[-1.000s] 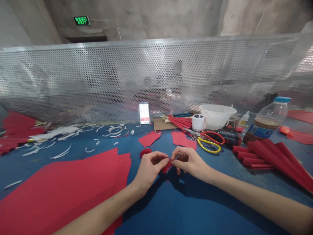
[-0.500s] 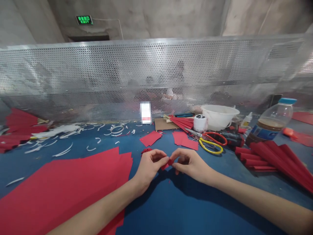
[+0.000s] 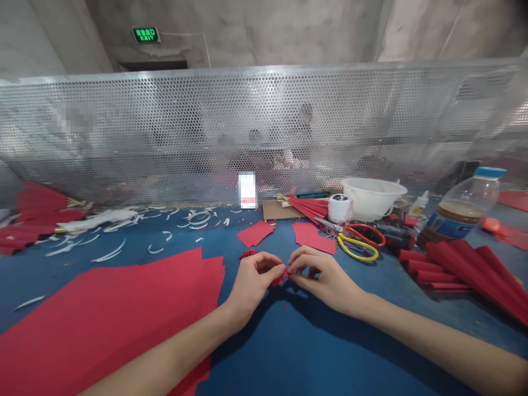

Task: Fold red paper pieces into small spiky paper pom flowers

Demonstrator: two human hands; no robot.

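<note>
My left hand (image 3: 252, 281) and my right hand (image 3: 325, 278) meet just above the blue table (image 3: 297, 346), both pinching a small folded piece of red paper (image 3: 280, 276) between thumb and fingertips. Just behind my left hand lies a small pleated red paper piece (image 3: 246, 254), partly hidden by my fingers. A stack of large red paper sheets (image 3: 103, 313) lies to the left, under my left forearm.
Yellow and red scissors (image 3: 358, 242), a white thread spool (image 3: 339, 208), a white bowl (image 3: 373, 197), a plastic bottle (image 3: 457, 212) and folded red fans (image 3: 462, 264) sit at right. Small red squares (image 3: 256, 232) lie ahead. White paper strips (image 3: 107, 223) litter the left. A perforated metal screen (image 3: 264, 132) closes the back.
Both hands have kept pinching the red piece, shifting slightly as the fingers work it. The view has drifted a little.
</note>
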